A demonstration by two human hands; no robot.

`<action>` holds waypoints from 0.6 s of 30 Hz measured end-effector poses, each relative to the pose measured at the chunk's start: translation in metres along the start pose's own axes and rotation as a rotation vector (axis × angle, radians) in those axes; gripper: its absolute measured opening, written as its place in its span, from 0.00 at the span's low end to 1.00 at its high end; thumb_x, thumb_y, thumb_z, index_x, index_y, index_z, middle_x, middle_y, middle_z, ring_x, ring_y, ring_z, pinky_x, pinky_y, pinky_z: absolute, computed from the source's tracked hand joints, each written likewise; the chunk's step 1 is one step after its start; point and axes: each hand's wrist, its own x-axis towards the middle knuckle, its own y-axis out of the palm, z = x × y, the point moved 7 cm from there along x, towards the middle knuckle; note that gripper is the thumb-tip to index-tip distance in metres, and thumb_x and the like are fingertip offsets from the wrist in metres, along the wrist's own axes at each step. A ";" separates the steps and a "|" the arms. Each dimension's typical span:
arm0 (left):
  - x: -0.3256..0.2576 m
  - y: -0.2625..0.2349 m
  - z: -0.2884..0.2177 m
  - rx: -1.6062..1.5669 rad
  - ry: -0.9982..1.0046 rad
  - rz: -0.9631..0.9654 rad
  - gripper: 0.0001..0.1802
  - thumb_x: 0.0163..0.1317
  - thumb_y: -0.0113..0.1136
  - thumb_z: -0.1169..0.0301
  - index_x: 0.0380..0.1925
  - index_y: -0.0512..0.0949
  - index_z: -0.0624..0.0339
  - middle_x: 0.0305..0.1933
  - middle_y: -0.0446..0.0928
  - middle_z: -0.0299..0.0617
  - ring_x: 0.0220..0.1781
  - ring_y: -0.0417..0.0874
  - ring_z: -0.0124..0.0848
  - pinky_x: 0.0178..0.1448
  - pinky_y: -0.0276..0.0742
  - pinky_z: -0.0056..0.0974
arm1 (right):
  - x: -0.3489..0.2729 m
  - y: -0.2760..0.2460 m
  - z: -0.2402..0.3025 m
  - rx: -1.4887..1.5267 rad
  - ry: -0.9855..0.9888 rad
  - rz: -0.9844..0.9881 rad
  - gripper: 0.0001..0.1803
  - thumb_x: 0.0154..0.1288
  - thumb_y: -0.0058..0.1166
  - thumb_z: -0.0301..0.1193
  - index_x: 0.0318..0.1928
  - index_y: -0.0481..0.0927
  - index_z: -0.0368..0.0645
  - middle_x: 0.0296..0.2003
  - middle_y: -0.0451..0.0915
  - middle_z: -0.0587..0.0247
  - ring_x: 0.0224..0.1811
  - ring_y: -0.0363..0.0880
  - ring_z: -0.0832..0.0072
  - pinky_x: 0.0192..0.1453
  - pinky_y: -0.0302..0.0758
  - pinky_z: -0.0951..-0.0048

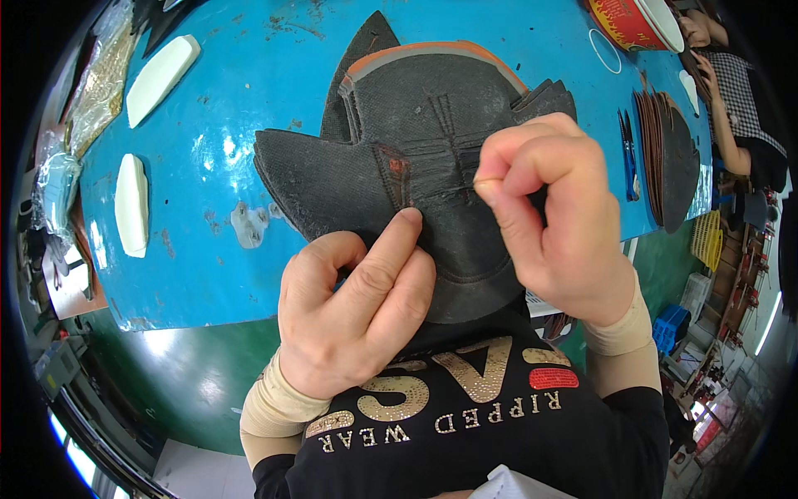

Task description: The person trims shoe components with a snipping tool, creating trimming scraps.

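The black pile (465, 79) is on the blue bench (224, 91), in the middle of the frame. Thin lines (450, 125) run across its top, so I think that part is made. A red-brown patch (399, 169) shows beside them. The job looks partway to me, but I can't tell what is left.

The left hand (353, 312) has a fingertip on the pile, just below the patch; I can't tell if it grips. The right hand (555, 208) is pinched together over the pile, maybe on something tiny.

White pads (131, 205) lie at the left, blue snips (628, 154) at the right.
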 end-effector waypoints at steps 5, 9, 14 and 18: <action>0.001 -0.001 -0.001 -0.013 0.003 0.022 0.16 0.37 0.62 0.74 0.32 0.80 0.58 0.46 0.82 0.40 0.31 0.73 0.31 0.32 0.70 0.31 | 0.001 0.007 0.002 -0.066 -0.065 -0.008 0.18 0.55 0.58 0.13 0.39 0.65 0.44 0.35 0.76 0.61 0.36 0.72 0.66 0.44 0.68 0.69; 0.000 -0.001 -0.001 -0.025 0.000 0.014 0.16 0.37 0.62 0.74 0.32 0.80 0.58 0.46 0.82 0.40 0.31 0.73 0.31 0.32 0.71 0.31 | -0.002 0.011 0.002 -0.095 -0.096 0.018 0.20 0.52 0.59 0.13 0.39 0.65 0.45 0.35 0.77 0.63 0.35 0.72 0.64 0.44 0.66 0.67; -0.001 0.000 -0.001 -0.025 0.003 0.021 0.15 0.38 0.62 0.74 0.32 0.80 0.57 0.47 0.82 0.40 0.31 0.73 0.31 0.32 0.70 0.31 | 0.000 0.012 0.004 -0.114 -0.085 0.017 0.21 0.51 0.59 0.12 0.39 0.66 0.45 0.35 0.77 0.62 0.35 0.72 0.64 0.43 0.66 0.67; 0.005 0.001 -0.005 0.040 0.030 0.076 0.13 0.40 0.62 0.72 0.31 0.78 0.54 0.49 0.81 0.38 0.33 0.72 0.31 0.31 0.66 0.30 | 0.000 0.012 0.003 -0.126 -0.086 0.010 0.21 0.50 0.60 0.12 0.39 0.66 0.45 0.35 0.77 0.63 0.34 0.72 0.64 0.42 0.65 0.68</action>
